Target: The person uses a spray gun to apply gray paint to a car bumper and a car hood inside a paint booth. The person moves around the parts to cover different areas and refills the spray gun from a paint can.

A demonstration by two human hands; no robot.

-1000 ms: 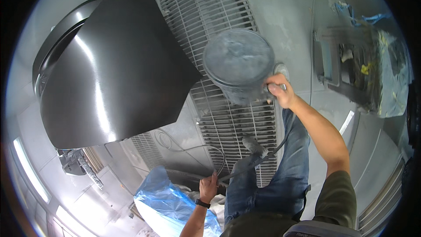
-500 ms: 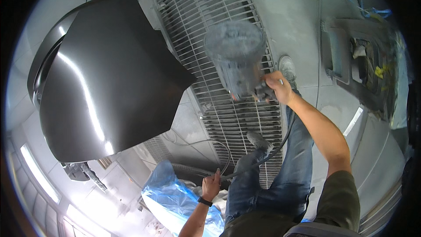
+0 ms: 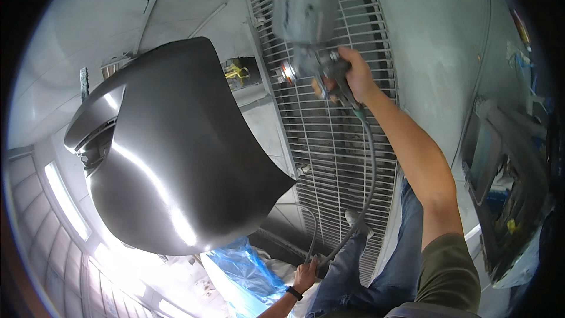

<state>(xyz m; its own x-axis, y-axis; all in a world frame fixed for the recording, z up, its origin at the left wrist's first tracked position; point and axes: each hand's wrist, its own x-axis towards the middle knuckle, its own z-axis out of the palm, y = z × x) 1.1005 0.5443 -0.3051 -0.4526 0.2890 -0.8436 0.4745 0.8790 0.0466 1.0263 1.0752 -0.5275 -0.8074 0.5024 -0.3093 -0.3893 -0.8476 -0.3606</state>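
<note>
My right hand [image 3: 353, 73] grips a grey spray gun [image 3: 318, 68] with a large, paint-smeared cup [image 3: 306, 3] on top; the cup runs out of view at the top edge. A hose [image 3: 369, 159] drops from the gun's handle in a curve. My left hand [image 3: 309, 271], low in the middle, is closed on the hose near my legs. Left of the gun, a glossy dark car body panel [image 3: 182, 159] is held up, with bright light streaks across it.
A metal floor grate [image 3: 335, 141] runs beneath the gun. Blue plastic sheeting [image 3: 241, 262] lies beside my left hand. A dark masked piece [image 3: 500, 165] stands at the right. Bright lights [image 3: 65, 197] line the left side.
My right hand has raised the spray gun forward, to the top of the view. The panel and surroundings sit lower in the picture. My left hand still grips the hose.
</note>
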